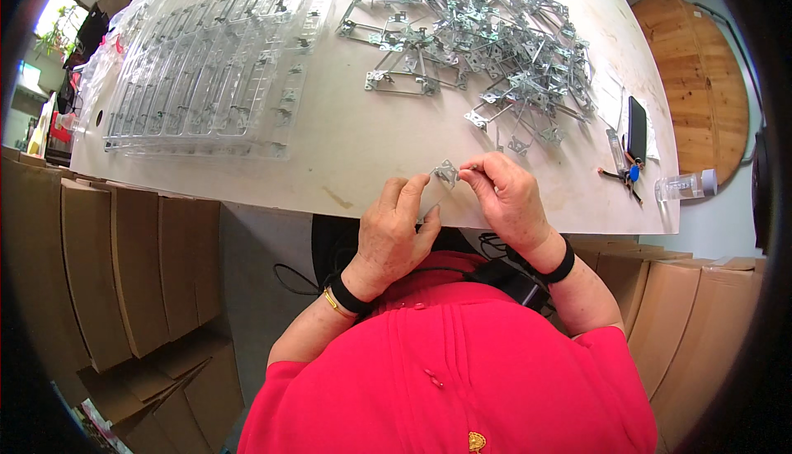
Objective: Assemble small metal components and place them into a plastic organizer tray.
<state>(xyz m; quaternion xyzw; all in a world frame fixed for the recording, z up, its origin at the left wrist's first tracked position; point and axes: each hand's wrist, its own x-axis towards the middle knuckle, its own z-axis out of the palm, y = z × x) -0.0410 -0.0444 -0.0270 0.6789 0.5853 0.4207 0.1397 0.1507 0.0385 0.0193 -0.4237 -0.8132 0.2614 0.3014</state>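
A small silvery metal bracket point(446, 174) is just above the table's near edge, between my two hands. My right hand point(510, 202) pinches its right side between thumb and forefinger. My left hand point(394, 231) reaches in from the other side; the forefinger tip is at the bracket's left edge. The left thumb stands apart from the fingers, with a gap between them. Another small metal bracket point(518, 145) lies on the table just beyond my right hand.
A large heap of metal bracket frames point(503, 42) covers the table's far middle and right. Clear plastic trays point(206, 66) holding metal parts lie at left. A phone point(636, 128), a blue-tagged key bunch point(634, 174) and a clear bottle point(685, 186) lie at right. Cardboard boxes point(136, 264) stand beside the table.
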